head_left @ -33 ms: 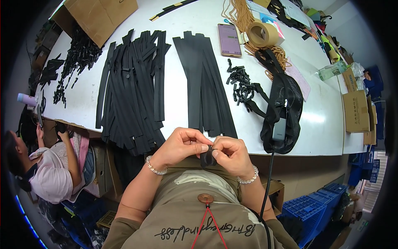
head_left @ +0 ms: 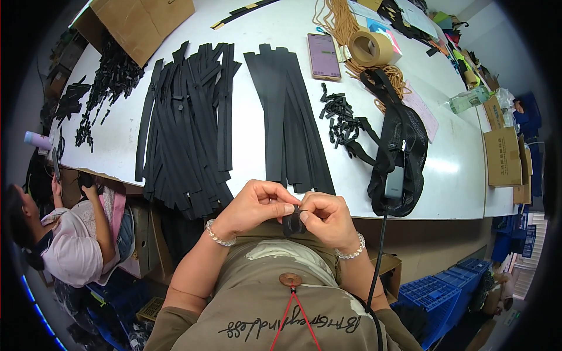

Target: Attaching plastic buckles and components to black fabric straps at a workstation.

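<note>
Close to my body, just off the table's near edge, my two hands meet at a looped black zipper strip (head_left: 292, 226). My left hand (head_left: 258, 206) pinches it from the left between thumb and fingers. From the right, my right hand (head_left: 328, 219) grips it with the thumb on top and the fingers curled. Whatever small part lies between the fingertips is hidden. Beyond my hands lies a neat stack of flat black strips (head_left: 287, 117). A looser heap of similar strips (head_left: 186, 134) lies to its left, with a small slider showing on it. Small black pulls (head_left: 339, 114) are scattered at the right.
A black mesh bag (head_left: 404, 146) with a grey device and a cable lies right of the pulls. Behind are a phone (head_left: 324, 56), a tape roll (head_left: 371, 48) and tan cords (head_left: 335, 17). A cardboard box (head_left: 137, 26) spills black pieces. Another person (head_left: 76, 245) sits at left.
</note>
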Demonstrator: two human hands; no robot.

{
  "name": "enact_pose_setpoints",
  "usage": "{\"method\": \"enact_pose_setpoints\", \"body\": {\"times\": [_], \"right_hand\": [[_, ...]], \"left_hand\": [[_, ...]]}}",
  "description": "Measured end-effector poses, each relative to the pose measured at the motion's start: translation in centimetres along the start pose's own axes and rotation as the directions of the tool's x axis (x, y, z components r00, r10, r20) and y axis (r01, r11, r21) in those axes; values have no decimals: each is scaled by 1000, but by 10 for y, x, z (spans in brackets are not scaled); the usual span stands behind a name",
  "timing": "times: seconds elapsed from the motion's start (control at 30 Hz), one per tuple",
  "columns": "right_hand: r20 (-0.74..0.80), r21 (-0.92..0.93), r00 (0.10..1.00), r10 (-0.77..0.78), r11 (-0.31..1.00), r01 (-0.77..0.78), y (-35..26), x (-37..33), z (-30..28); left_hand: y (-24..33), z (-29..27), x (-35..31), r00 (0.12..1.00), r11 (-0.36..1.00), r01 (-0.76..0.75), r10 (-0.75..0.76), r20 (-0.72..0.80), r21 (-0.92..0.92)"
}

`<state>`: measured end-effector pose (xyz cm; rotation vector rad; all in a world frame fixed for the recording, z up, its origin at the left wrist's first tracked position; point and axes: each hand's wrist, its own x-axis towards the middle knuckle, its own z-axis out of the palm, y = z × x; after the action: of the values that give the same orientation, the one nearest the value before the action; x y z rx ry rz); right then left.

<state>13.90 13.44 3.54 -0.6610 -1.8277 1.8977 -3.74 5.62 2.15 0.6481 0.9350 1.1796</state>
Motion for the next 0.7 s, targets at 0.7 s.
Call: {"method": "enact_pose_setpoints", "body": {"times": [0.7], "right_hand": [[-20, -29, 999, 25, 999, -25, 2, -5, 4]], "left_hand": [[5, -2, -1, 998, 995, 39, -44, 53, 92]]}}
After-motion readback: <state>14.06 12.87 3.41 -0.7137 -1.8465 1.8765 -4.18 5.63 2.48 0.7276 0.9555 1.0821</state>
